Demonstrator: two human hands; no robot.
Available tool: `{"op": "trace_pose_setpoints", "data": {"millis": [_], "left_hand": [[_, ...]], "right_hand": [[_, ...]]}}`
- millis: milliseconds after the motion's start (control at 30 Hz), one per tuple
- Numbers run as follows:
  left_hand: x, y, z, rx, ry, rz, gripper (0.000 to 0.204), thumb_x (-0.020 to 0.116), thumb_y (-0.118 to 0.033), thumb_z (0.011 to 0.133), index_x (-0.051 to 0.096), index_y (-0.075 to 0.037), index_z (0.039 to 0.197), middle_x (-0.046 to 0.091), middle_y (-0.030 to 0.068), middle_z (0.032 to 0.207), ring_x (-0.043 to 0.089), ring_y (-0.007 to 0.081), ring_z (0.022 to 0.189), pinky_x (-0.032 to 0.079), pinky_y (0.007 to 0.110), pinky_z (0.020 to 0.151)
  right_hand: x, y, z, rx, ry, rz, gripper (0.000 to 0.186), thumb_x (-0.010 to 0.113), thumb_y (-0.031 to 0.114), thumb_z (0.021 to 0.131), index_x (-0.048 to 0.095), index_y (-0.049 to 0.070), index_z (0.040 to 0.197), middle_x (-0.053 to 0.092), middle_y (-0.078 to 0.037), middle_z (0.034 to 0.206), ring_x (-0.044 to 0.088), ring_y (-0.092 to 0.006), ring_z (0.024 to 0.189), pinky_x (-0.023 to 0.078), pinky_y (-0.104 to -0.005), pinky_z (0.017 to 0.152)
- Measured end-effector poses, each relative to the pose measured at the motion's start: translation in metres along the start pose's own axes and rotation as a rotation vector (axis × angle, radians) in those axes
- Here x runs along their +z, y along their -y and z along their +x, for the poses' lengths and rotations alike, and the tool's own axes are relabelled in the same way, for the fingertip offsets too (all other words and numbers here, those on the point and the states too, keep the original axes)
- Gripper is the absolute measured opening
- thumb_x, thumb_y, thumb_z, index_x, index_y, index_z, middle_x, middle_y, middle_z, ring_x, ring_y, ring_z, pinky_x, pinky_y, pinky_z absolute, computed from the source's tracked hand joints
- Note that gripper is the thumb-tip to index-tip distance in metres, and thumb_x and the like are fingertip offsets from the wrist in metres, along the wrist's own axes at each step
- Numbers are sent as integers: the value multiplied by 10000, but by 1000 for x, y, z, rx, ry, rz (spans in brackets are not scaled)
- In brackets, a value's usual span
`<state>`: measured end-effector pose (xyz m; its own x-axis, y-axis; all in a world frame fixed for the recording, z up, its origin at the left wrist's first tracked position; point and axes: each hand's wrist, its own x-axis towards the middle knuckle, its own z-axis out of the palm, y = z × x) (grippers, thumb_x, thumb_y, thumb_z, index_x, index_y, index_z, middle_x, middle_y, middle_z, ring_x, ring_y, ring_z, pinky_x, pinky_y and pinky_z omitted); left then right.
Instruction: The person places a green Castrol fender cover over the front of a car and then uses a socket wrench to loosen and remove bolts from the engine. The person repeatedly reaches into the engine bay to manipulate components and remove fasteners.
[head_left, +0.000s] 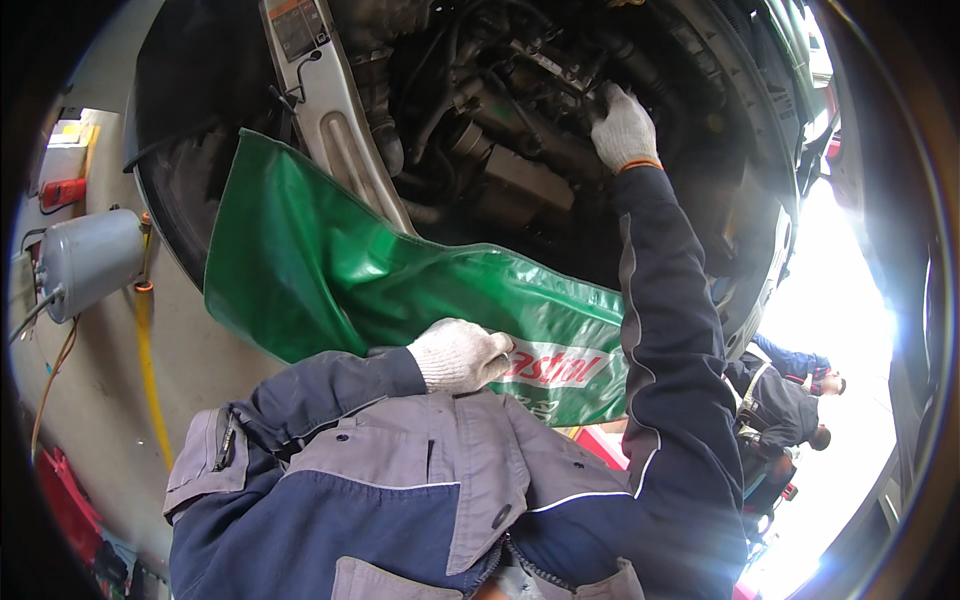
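The right hand [626, 130] reached into the engine bay [525, 185], where I could not tell its fingers' grip; the left hand [458, 356], fingers curled together, was at the green cover [300, 255], which lay draped over the bay's near edge, presumably to guard against scratches

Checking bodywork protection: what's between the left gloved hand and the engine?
In the head view, the green fender cover lies between left gloved hand and engine.
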<state>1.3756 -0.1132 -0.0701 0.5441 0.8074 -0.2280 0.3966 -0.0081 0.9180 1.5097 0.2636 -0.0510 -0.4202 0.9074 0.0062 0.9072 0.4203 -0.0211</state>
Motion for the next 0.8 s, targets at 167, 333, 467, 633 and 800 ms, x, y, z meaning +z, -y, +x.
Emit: {"op": "trace_pose_setpoints", "data": {"millis": [167,333,467,633,800], "left_hand": [[4,1,-1,27,-54,-31,335,645,-365,1075,754,-74,1199,759,230,822,764,438,795,602,559,760],[4,0,0,21,-54,-36,348,648,-375,1077,756,-68,1200,761,234,830,765,440,800,601,563,765],[2,-4,0,3,-56,1,351,676,-375,1068,767,-62,1196,762,232,829,764,437,798,604,546,757],[2,-9,-1,10,-83,-12,344,728,-322,1033,786,-41,1222,786,235,886,779,425,841,624,498,787],[6,-14,-9,67,-120,11,300,770,-193,989,791,-45,1249,813,200,1103,793,382,991,639,451,883]], "right_hand": [[4,-3,-1,131,34,-58,437,741,444,1003,801,70,1222,805,-252,1172,756,-478,1119,603,-565,990],[-3,-2,3,76,65,-41,391,744,410,1003,806,71,1188,803,-250,1123,757,-455,1099,602,-551,979],[-13,-5,-16,-215,-214,224,207,748,198,988,785,50,1128,777,-177,1048,734,-431,1082,588,-522,943],[-49,-12,-72,-83,-329,502,170,750,177,1004,777,34,1091,772,-185,1039,737,-402,980,581,-455,866],[-65,-21,-211,288,-159,1132,221,666,164,1122,733,-35,1054,702,-47,744,655,-97,644,491,-269,601]]}}
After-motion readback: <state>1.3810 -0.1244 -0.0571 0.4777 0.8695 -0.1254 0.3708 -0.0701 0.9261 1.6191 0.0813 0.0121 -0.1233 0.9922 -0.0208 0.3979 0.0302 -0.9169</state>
